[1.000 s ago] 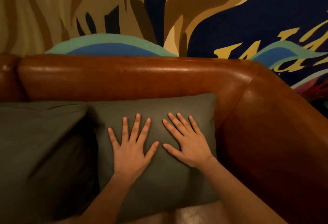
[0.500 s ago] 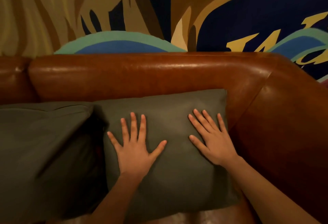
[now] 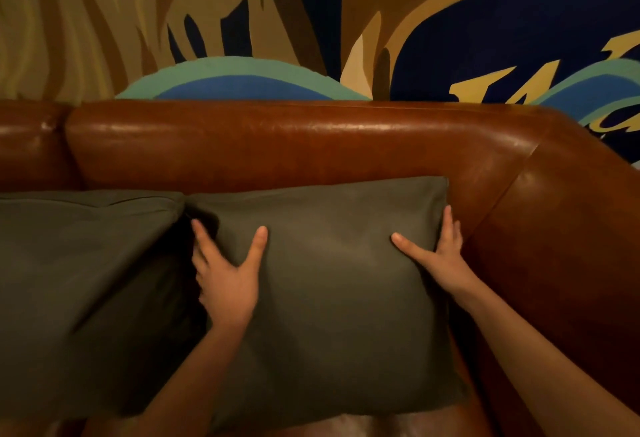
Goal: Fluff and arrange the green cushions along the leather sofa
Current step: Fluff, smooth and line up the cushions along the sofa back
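Observation:
Two dark green cushions lean against the backrest [image 3: 277, 142] of the brown leather sofa. The right cushion [image 3: 329, 281] sits in the corner beside the armrest [image 3: 571, 246]. My left hand [image 3: 225, 274] grips its left edge, with the thumb on the front face and the fingers reaching into the gap between the cushions. At the opposite edge, my right hand [image 3: 440, 253] holds the cushion with its thumb on the front and its fingers tucked between cushion and armrest. The left cushion [image 3: 86, 263] lies untouched and runs out of view on the left.
A painted mural wall [image 3: 311, 21] rises directly behind the sofa. A strip of leather seat [image 3: 363, 426] shows below the right cushion. The armrest closes off the right side.
Both hands slid apart from the cushion's front face to its side edges, going from flat palms to thumbs in front and fingers round the sides. The view has come closer.

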`<state>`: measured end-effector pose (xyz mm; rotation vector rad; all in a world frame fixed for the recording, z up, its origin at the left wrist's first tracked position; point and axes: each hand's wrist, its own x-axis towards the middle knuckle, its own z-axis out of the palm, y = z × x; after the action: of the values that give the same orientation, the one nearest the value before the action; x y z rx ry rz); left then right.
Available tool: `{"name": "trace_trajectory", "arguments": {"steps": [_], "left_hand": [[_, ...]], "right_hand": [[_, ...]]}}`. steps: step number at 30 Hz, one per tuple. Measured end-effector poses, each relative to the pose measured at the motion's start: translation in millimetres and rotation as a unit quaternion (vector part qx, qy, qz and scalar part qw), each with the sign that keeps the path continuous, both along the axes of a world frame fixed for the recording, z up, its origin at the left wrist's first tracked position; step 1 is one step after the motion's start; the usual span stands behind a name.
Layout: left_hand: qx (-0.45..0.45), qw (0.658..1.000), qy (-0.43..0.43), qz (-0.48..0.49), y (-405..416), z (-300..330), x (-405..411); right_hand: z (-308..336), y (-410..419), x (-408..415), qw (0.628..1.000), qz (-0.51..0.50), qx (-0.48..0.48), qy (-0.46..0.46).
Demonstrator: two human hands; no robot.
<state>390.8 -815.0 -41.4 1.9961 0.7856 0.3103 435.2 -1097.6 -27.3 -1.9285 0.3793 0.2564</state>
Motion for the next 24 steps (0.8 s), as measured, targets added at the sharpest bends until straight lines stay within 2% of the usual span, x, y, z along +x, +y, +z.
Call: {"name": "trace_trajectory", "arguments": {"steps": [1, 3, 6, 18, 24], "left_hand": [[-0.070, 0.998, -0.006, 0.006, 8.2, 0.5, 2.7], [-0.179, 0.984, 0.005, -0.002, 24.5, -0.8, 7.0], [-0.249, 0.967, 0.051, -0.027, 36.6, -1.1, 11.8], [-0.288, 0.954, -0.051, -0.062, 25.2, 39.9, -24.5], [-0.272, 0.956, -0.071, -0.088, 24.2, 41.8, -22.6]], "right_hand": [[-0.1, -7.0, 0.2, 0.998, -0.012, 0.063, 0.027], [-0.1, -15.7, 0.1, 0.989, -0.009, 0.127, 0.077], [-6.2, -17.5, 1.5, 0.986, -0.010, 0.145, 0.081], [24.8, -24.5, -41.0, 0.971, -0.029, 0.228, -0.068], [25.3, -23.8, -41.7, 0.969, -0.047, 0.232, -0.069]]}}
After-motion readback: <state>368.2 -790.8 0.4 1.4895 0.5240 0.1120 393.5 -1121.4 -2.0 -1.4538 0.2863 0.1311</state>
